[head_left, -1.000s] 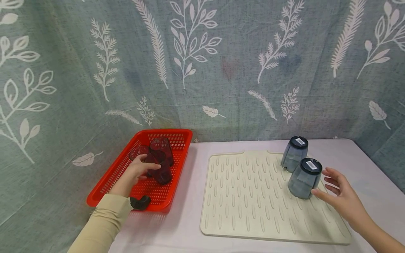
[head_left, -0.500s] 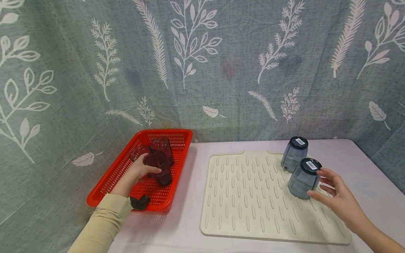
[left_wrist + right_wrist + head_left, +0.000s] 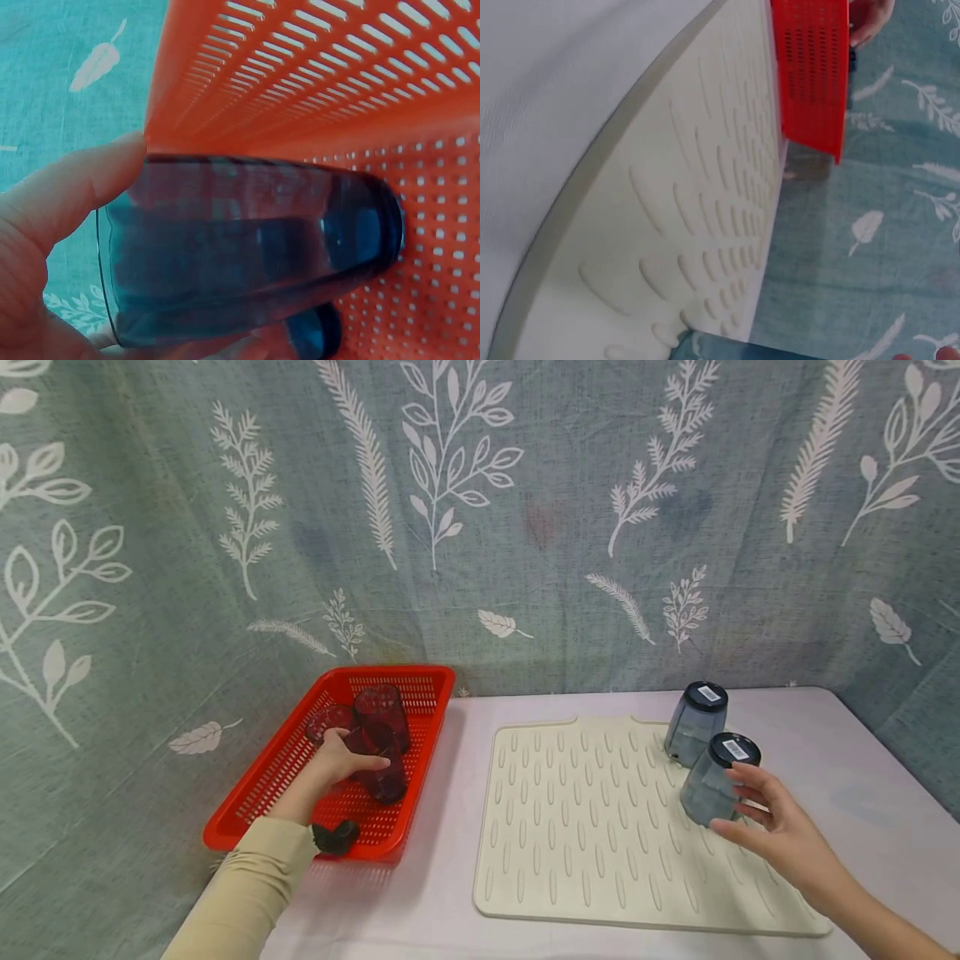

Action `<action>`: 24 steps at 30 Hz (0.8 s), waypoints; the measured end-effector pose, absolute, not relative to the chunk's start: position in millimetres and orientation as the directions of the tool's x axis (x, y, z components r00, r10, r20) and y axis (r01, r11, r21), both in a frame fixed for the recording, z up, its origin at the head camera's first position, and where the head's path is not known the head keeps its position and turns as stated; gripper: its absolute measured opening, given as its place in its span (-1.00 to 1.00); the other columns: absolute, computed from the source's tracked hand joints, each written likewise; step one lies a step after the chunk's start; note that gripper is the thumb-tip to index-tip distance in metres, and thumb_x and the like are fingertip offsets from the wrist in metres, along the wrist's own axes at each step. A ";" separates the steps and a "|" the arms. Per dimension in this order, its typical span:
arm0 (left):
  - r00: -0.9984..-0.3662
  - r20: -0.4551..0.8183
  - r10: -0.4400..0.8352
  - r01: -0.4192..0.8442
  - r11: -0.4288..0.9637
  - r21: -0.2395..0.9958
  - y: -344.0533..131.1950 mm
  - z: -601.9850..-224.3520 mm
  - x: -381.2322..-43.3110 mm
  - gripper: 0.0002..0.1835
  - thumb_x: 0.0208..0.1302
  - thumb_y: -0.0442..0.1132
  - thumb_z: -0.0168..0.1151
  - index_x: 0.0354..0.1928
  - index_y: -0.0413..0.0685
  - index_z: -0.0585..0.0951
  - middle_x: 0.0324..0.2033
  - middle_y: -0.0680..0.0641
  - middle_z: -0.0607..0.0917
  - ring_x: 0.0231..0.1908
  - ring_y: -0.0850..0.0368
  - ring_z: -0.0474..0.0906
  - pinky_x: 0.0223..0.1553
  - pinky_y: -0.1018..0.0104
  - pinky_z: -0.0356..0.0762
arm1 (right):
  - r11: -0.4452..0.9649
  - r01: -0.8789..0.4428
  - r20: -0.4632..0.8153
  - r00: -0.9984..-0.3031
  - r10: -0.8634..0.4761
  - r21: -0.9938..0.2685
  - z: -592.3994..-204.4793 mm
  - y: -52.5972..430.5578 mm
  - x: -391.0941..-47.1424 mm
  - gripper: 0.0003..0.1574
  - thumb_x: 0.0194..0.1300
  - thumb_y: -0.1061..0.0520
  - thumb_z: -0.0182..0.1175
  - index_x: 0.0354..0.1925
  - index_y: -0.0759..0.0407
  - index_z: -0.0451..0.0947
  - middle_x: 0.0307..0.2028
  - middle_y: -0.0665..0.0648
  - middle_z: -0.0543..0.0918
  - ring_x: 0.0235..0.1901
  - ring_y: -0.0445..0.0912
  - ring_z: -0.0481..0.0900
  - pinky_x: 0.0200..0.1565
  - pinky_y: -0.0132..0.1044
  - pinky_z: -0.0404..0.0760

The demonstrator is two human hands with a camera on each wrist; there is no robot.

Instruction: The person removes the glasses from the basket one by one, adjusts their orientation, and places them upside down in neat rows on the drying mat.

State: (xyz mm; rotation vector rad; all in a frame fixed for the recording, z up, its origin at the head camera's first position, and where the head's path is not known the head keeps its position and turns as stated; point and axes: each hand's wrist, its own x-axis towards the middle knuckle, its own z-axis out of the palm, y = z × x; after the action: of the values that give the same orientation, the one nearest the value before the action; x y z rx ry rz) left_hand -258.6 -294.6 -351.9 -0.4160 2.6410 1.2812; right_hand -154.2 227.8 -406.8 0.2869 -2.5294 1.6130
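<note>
Your left hand (image 3: 333,766) grips a glass (image 3: 251,251) near its rim, inside the basket (image 3: 429,760). Your right hand (image 3: 780,837), loosely curved and unclenched, is beside an upturned glass (image 3: 707,787) on the mat (image 3: 570,827); contact is unclear.

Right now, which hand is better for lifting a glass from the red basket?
The left hand, probably: it grips a glass inside the red basket; the right hand is over the mat.
</note>
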 end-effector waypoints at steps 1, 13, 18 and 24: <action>-0.944 -0.280 -0.176 -0.329 0.590 0.737 -294.6 -352.3 -259.1 0.00 0.02 -0.19 0.35 0.26 -0.36 -0.16 0.17 -0.47 0.10 0.10 -0.31 0.22 0.11 -0.18 0.29 | 0.412 -0.219 0.198 -0.976 -0.095 -0.884 -407.3 226.2 -154.0 -0.15 0.21 0.24 0.18 0.31 0.32 -0.05 0.09 -0.27 0.20 -0.05 -0.57 0.20 -0.13 -0.72 0.32; -0.952 -0.267 -0.148 -0.302 0.584 0.754 -296.7 -352.8 -261.6 0.03 0.00 -0.19 0.37 0.39 -0.23 -0.08 0.24 -0.43 0.16 0.11 -0.33 0.31 0.05 -0.16 0.37 | 0.395 -0.086 0.030 -0.989 -0.145 -0.915 -412.6 198.8 -153.3 -0.07 0.21 0.13 0.20 0.35 0.31 -0.10 0.25 0.30 0.17 0.09 -0.13 0.29 -0.12 -0.55 0.45; -0.957 -0.249 -0.146 -0.287 0.560 0.777 -297.0 -352.0 -261.7 0.00 -0.01 -0.23 0.38 0.37 -0.28 -0.05 0.21 -0.44 0.20 0.07 -0.34 0.37 0.00 -0.11 0.43 | 0.360 -0.086 0.032 -0.988 -0.153 -0.929 -419.1 188.6 -156.0 -0.10 0.18 0.16 0.22 0.33 0.29 -0.04 0.23 0.31 0.21 -0.02 -0.42 0.30 -0.10 -0.53 0.46; -0.960 -0.249 -0.131 -0.280 0.543 0.791 -299.2 -348.5 -260.6 0.01 -0.01 -0.24 0.37 0.37 -0.32 -0.07 0.23 -0.43 0.18 0.06 -0.30 0.40 0.02 -0.09 0.43 | 0.325 -0.089 0.040 -0.987 -0.155 -0.941 -425.5 180.3 -160.2 -0.12 0.17 0.17 0.22 0.32 0.31 0.00 0.23 0.34 0.24 -0.09 -0.55 0.27 -0.07 -0.54 0.44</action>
State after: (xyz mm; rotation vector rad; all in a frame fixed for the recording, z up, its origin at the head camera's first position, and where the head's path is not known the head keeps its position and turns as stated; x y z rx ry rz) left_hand -260.6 -299.2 -348.5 -0.3516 2.6162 1.3852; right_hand -160.2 180.3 -425.5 0.2404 -2.6028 1.8433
